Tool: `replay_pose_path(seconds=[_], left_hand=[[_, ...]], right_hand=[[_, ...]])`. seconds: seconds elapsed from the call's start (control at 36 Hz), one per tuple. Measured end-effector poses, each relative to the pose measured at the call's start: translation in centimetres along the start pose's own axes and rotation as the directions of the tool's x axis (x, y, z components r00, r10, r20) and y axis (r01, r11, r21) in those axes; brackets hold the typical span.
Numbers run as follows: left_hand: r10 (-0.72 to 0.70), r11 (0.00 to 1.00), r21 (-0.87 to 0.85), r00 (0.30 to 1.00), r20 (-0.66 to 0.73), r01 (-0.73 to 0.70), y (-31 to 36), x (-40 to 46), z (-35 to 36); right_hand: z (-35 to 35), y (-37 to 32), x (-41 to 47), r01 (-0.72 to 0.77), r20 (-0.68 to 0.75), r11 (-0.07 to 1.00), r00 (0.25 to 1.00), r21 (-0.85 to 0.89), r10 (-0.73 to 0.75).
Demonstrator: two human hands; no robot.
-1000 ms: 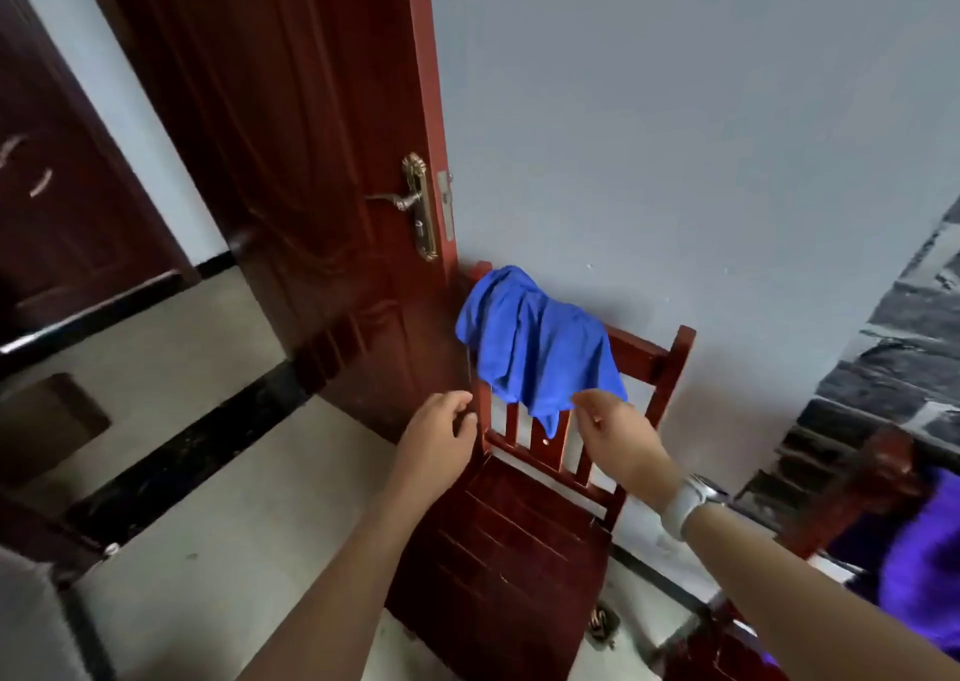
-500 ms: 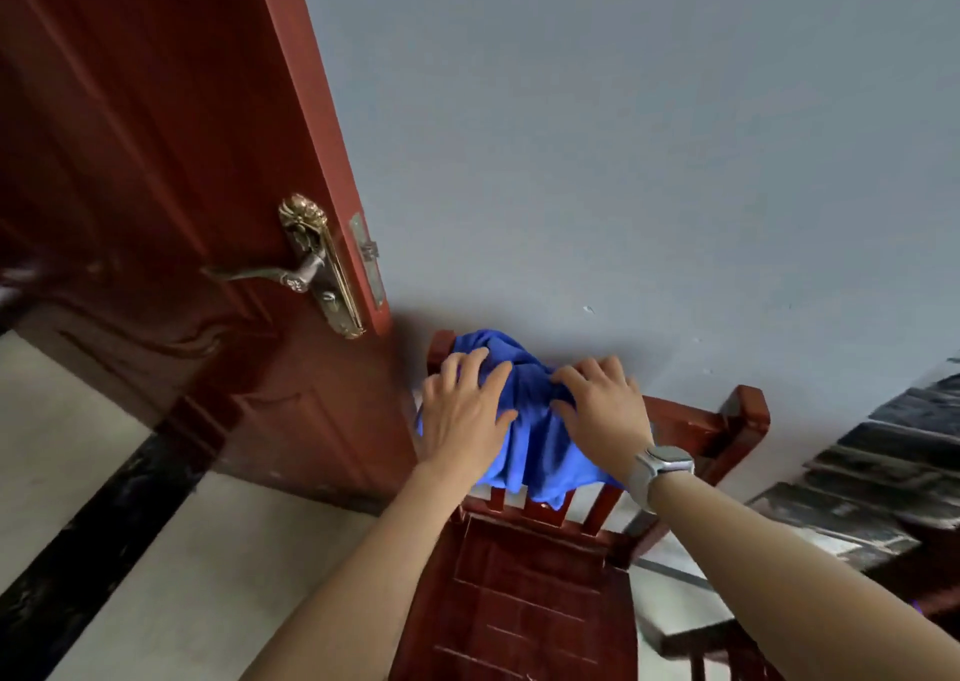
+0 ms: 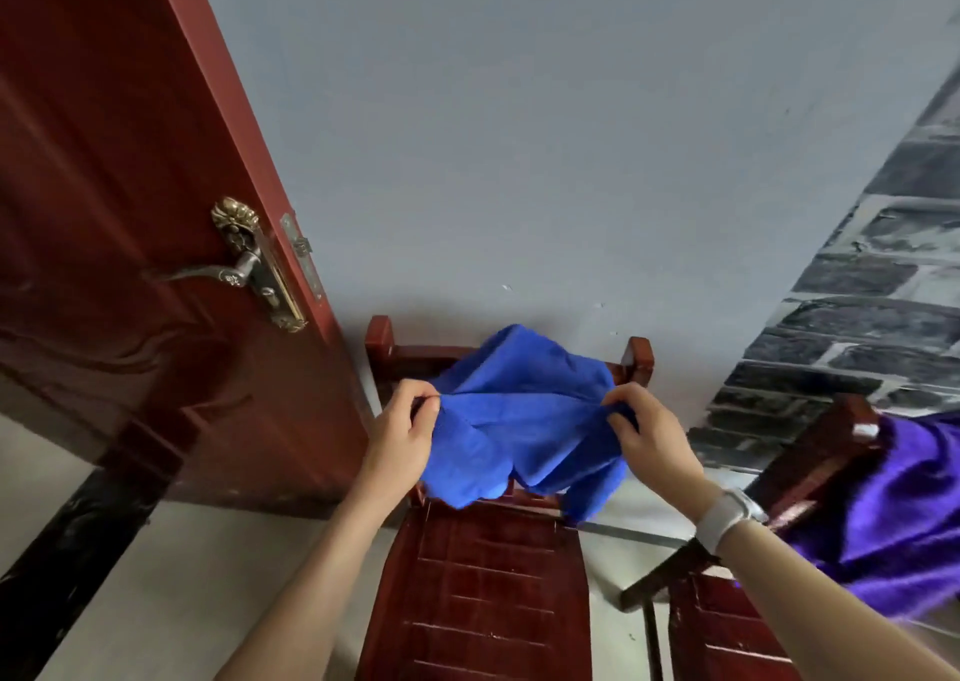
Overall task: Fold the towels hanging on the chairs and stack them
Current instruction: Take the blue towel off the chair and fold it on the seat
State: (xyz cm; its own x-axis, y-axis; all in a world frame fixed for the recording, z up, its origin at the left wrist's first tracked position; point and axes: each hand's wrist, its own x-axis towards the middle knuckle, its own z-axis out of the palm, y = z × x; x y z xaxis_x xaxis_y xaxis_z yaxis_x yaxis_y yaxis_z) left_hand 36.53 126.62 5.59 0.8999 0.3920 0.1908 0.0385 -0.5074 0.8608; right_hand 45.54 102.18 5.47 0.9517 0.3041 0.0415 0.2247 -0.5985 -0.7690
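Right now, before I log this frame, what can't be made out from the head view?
- Purple cloth: cut off by the right edge; its full extent is unknown.
- Second chair: mostly hidden by the right forearm and the cloth.
- Blue towel: bunched, so its corners and shape are unclear; whether its top rests on the chair back is hidden.
- Left hand, right hand: fingertips buried in fabric.

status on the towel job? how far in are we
Early. Done: nothing visibly folded or stacked. In hand: the left hand and right hand each pinch an edge of the crumpled blue towel, spread between them in front of the dark red wooden chair's backrest. Left: folding this one, then the shiny purple cloth draped on the second chair at right, then stacking.
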Motion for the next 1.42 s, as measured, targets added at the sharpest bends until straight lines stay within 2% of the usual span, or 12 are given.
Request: replay_pose_path(seconds=[0.19,0.33,0.56,0.67,0.75,0.83,0.92,1.06,1.14,1.22,1.31,1.42], left_hand=[[-0.191,0.98,-0.003,0.936,0.297,0.201,3.1,-6.1,1.0],[-0.222,0.973,0.031,0.881,0.418,0.231,4.6,-9.8,2.5],[-0.08,0.906,-0.326,0.863,0.499,0.272,10.0,-12.6,5.2],[-0.099,0.926,-0.313,0.937,0.335,0.21,12.4,-12.4,6.5],[-0.091,0.933,-0.309,0.952,0.294,0.184,13.5,-12.0,7.5],[-0.153,0.881,-0.4,0.953,0.263,0.252,14.3,-11.3,7.7],[-0.173,0.845,-0.455,0.949,0.262,0.28,14.7,-10.7,7.7],[-0.238,0.771,-0.508,0.914,0.329,0.384,14.0,-10.2,7.7],[-0.245,0.844,-0.403,0.923,0.297,0.354,12.7,-9.8,6.7],[-0.105,0.99,-0.064,0.969,0.226,0.122,10.8,-9.4,5.6],[-0.029,0.972,0.232,0.966,0.258,-0.032,9.1,-9.6,4.8],[-0.15,0.982,0.154,0.947,0.285,0.109,8.3,-9.7,4.1]], right_hand=[[-5.0,0.2,-4.6,0.068,-0.124,0.997,0.99,-0.041,-0.072],[-7.4,-1.7,-7.4,0.203,0.009,0.979,0.979,0.016,-0.203],[-10.1,-6.2,-11.7,0.317,0.069,0.89,0.932,0.328,-0.357],[-10.9,-5.8,-12.5,0.262,-0.152,0.914,0.963,0.31,-0.224],[-10.6,-3.0,-13.0,0.089,-0.278,0.964,0.96,0.25,-0.017],[-9.2,0.5,-15.4,-0.168,-0.096,0.95,0.975,0.262,0.199],[-7.1,2.5,-17.8,-0.275,0.175,0.94,0.954,0.202,0.242],[-5.5,1.9,-17.7,-0.307,0.162,0.912,0.949,0.274,0.271],[-6.0,2.0,-17.0,-0.365,0.079,0.834,0.927,0.415,0.366],[-6.9,2.0,-16.8,-0.394,0.089,0.698,0.898,0.598,0.431],[-7.3,2.1,-16.3,-0.35,0.116,0.675,0.923,0.649,0.367],[-7.0,1.0,-15.8,-0.319,0.196,0.603,0.945,0.731,0.263]])
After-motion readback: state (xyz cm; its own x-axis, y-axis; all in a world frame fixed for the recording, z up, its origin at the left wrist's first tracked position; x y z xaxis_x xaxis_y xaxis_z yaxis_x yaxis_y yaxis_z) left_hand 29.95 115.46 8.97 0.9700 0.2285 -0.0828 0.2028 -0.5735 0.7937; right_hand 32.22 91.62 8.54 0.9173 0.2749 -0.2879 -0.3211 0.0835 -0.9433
